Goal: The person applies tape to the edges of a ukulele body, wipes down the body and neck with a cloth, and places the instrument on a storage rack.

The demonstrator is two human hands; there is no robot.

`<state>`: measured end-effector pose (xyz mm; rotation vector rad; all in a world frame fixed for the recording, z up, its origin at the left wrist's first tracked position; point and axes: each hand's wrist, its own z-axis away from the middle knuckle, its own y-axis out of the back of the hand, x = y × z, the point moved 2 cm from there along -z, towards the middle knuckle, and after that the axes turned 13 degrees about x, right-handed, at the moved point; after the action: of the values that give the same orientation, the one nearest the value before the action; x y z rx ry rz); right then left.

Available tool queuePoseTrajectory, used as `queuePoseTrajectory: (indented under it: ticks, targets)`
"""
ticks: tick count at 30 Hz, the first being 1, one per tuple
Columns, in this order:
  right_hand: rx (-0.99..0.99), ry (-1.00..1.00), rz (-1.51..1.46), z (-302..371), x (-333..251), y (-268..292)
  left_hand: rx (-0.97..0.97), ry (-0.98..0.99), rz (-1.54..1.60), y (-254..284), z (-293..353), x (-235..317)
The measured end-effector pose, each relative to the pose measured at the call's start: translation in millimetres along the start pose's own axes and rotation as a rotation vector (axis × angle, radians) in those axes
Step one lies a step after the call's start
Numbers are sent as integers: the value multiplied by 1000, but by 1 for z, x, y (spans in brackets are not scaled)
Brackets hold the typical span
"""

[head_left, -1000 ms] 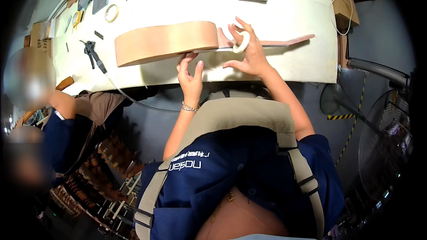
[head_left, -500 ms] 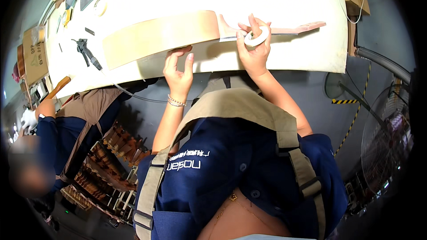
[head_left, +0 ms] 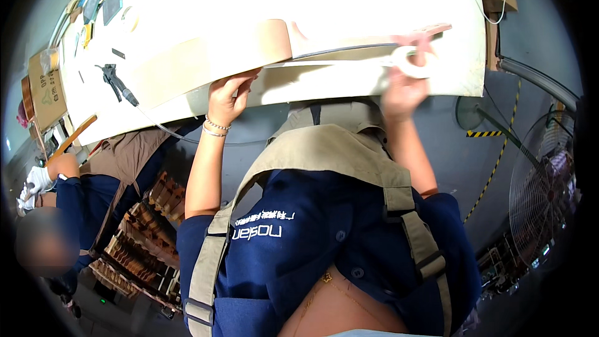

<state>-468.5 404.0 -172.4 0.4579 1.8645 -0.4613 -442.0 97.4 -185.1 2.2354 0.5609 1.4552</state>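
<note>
A pale, unfinished guitar body [head_left: 218,50] stands on its side on the table, its neck [head_left: 355,47] reaching to the right. My left hand [head_left: 228,100] is closed at the lower edge of the body; its fingertips are partly hidden there. My right hand [head_left: 404,97], blurred by motion, holds a roll of white masking tape [head_left: 413,72] near the head end of the neck. From the roll, a stretched tape strip [head_left: 337,62] runs left along the near side of the neck to the body, close to my left fingertips.
A black air blow gun [head_left: 115,81] with a hose lies left of the guitar. Tape rolls and small blocks [head_left: 112,5] sit at the far left, above a cardboard box [head_left: 47,87]. At left, another person wears white gloves [head_left: 38,180]. A large fan [head_left: 536,193] stands right.
My right hand has moved right with the tape roll, drawing out a strip. My left hand has shifted left along the body's lower edge and closed. The guitar has shifted slightly left.
</note>
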Motion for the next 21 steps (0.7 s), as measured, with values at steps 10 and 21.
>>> queuePoseTrajectory:
  ticks: [10, 21]
  targets:
    - [74, -95, 201, -71, 90, 109, -29, -8, -80, -1, 5, 3]
    - [95, -110, 175, -73, 96, 110, -136, -236, -512, -37, -11, 42]
